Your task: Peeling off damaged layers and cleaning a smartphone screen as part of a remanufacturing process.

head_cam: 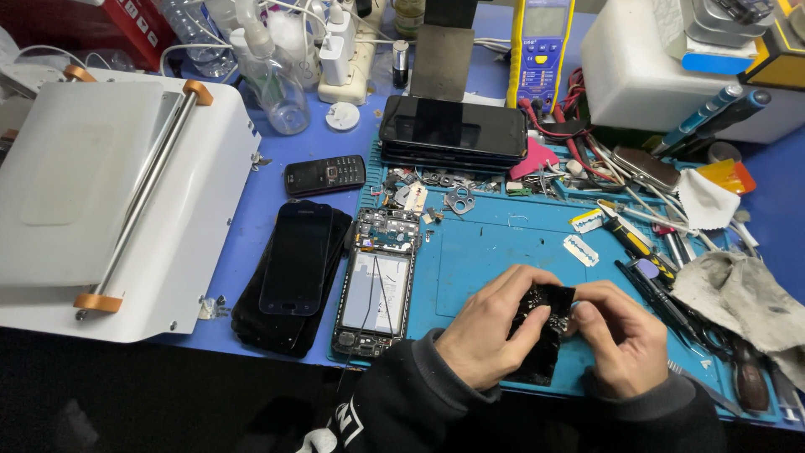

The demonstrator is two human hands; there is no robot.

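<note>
A small black phone part (543, 331) is held low and right of centre in the frame, over the near edge of a blue work mat (486, 252). It is pinched on its left by the fingers of the left hand (486, 327) and on its right by those of the right hand (616, 335). Bare mat is left open just above the hands, bounded on the left by an opened phone (376, 281) and on the right by scattered tools (646, 260). The bench (268, 193) carries a white machine (109, 201) at the left of the frame.

Bright, even overhead light; sharp focus
</note>
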